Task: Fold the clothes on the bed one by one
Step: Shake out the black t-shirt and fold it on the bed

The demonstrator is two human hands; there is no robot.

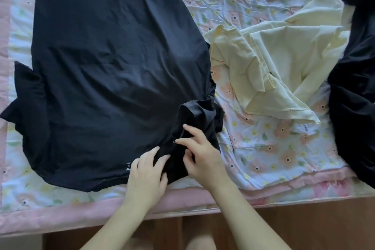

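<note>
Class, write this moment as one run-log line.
stage: straightening black shirt | left hand: on bunched corner | right hand: pinching it | yellow garment: unfolded, waiting

Spread shirt (113, 67) on bed (263, 148); crumpled shirt (274, 63) right of it.

From my remote seat I see a plain black shirt (113, 71) with only a tiny white print mark near its hem. Beside it lies a pale butter-yellow garment (280, 63), unpatterned, with a small red fleck at one seam. A second black garment (353, 91) darkens the right edge. The quilt (263, 148) under them is white to pale blue, scattered with peach and yellow flowers, dark dots at their centres and green leaves, and it carries a solid pink border (60, 217). Below that shows a brown wooden floor (304, 227).
</note>
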